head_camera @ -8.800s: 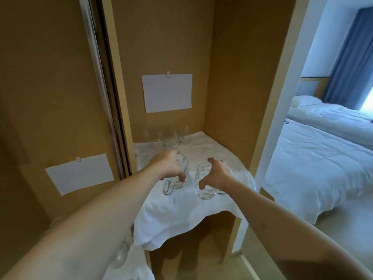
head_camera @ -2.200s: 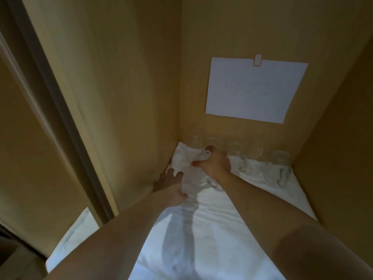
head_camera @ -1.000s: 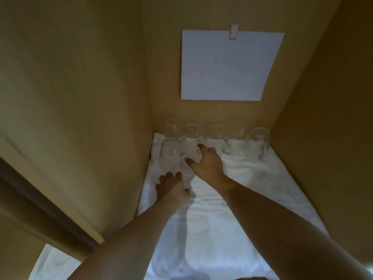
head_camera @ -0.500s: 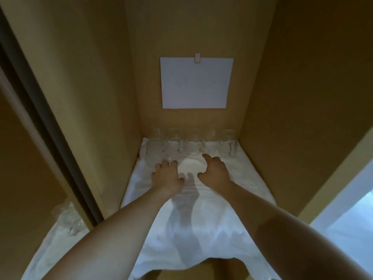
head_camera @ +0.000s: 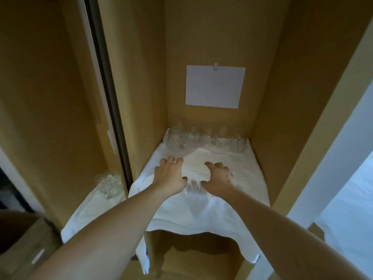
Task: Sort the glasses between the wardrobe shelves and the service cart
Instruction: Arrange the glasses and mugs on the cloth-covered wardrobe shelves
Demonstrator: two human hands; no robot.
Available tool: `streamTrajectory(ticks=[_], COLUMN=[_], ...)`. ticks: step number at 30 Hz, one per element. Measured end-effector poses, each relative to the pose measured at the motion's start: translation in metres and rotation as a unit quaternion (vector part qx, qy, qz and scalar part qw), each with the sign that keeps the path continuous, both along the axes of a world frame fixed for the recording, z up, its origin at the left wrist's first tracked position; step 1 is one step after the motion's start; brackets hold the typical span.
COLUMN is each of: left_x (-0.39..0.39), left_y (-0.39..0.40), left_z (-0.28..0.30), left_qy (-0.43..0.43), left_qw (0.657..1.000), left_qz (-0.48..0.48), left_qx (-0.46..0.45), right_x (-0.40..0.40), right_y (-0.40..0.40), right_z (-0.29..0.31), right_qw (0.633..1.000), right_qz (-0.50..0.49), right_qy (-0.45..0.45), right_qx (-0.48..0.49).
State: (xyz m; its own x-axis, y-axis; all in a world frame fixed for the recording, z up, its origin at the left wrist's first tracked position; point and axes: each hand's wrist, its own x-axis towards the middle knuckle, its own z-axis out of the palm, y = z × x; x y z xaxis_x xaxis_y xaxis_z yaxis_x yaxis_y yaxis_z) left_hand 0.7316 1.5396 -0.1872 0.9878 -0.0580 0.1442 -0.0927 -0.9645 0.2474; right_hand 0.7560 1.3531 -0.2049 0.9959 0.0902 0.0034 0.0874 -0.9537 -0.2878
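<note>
Both the left hand (head_camera: 170,175) and right hand (head_camera: 219,175) hover empty, fingers loosely spread, over the cloth (head_camera: 201,209) mid-shelf, with glasses (head_camera: 193,136) lined along its back edge, so placing seems done and fetching another comes next, though the clear glass blurs any count.

Both empty hands, left (head_camera: 169,174) and right (head_camera: 219,176), over the white cloth (head_camera: 222,211) before a row of glasses (head_camera: 203,136)

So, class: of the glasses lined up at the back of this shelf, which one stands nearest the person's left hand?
The glass at the far left end of the row, beside the left wall, stands forward of the others and almost straight ahead of the left hand.
</note>
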Motion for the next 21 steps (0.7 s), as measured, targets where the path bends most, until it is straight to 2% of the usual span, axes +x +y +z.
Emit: streamTrajectory(ticks=[7,14,21], left_x=[-0.06,-0.094,-0.139], left_y=[0.046,0.111,0.215], left_z=[-0.011,-0.014,-0.007], left_qy=[0.023,0.025,0.069], left_qw=[0.998,0.996,0.994], left_qz=[0.053,0.074,0.076], left_qx=[0.026,0.042,0.021], right_x=[-0.04,-0.072,-0.108], right_y=[0.052,0.122,0.221], right_z=[-0.007,-0.009,-0.013], right_qw=[0.998,0.997,0.996], right_qz=[0.06,0.08,0.089], right_qy=[0.012,0.012,0.01], right_qx=[0.022,0.021,0.021])
